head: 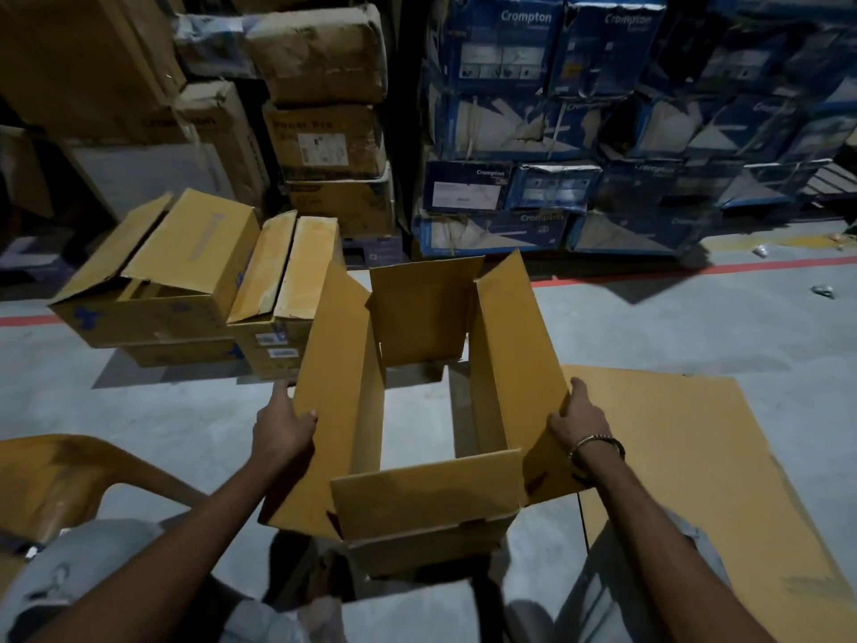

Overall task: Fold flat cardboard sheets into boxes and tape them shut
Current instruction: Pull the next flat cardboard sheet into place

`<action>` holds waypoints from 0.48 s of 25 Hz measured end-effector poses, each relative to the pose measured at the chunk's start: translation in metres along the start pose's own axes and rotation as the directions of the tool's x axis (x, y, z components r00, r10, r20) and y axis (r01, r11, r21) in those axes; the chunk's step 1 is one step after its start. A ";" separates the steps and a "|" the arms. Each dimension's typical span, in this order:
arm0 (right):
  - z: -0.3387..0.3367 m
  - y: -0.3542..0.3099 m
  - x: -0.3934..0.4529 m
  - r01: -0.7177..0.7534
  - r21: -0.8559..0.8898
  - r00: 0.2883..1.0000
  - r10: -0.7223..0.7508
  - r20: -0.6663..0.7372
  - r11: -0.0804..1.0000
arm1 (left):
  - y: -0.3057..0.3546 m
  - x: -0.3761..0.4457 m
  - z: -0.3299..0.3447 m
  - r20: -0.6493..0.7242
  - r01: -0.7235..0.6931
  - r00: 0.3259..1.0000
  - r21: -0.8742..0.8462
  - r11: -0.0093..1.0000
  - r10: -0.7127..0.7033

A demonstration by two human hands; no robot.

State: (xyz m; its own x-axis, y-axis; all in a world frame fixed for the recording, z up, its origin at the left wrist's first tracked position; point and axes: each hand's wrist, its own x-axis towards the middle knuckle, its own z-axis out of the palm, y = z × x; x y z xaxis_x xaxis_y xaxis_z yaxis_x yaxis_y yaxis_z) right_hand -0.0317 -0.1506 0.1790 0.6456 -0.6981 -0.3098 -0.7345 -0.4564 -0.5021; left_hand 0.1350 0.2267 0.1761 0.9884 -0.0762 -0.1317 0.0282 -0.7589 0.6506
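At far left, a yellow plastic chair (55,475) stands beside your leg. Beyond it, assembled boxes (157,280) sit stacked on the concrete floor (672,327). Your left hand (283,424) grips the left flap of the open cardboard box (417,498), thumb over its edge. The box is held above the floor, flaps raised. Your right hand (577,420) clamps the right flap. A flat cardboard sheet (695,457) lies on the floor at right.
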 end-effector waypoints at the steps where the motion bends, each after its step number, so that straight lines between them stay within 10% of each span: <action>1: 0.001 0.005 -0.001 0.012 -0.046 1.000 -0.013 -0.014 0.999 | -0.004 -0.003 0.001 -0.013 -0.093 0.995 0.120 0.988 0.095; 5: 0.015 0.013 -0.002 0.039 -0.337 0.999 -0.039 0.006 0.941 | -0.003 -0.009 -0.004 0.184 -0.421 0.889 0.690 0.588 0.420; 8: 0.031 0.008 -0.002 0.072 -0.481 0.997 -0.078 0.009 0.874 | -0.003 -0.013 -0.006 0.545 -0.564 0.820 0.714 0.415 0.175; 12: 0.045 0.005 0.005 0.039 -0.436 0.993 0.014 0.118 0.899 | -0.011 -0.022 -0.001 0.689 -0.634 0.724 0.654 0.412 0.020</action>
State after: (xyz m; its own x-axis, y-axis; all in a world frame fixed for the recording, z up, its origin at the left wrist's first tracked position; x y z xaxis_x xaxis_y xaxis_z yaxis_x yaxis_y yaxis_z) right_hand -0.0230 -0.1314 0.1381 0.6556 -0.6343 -0.4097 -0.7262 -0.6784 -0.1117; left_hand 0.1135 0.2372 0.1724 0.6131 -0.5161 -0.5981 -0.7129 -0.6877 -0.1374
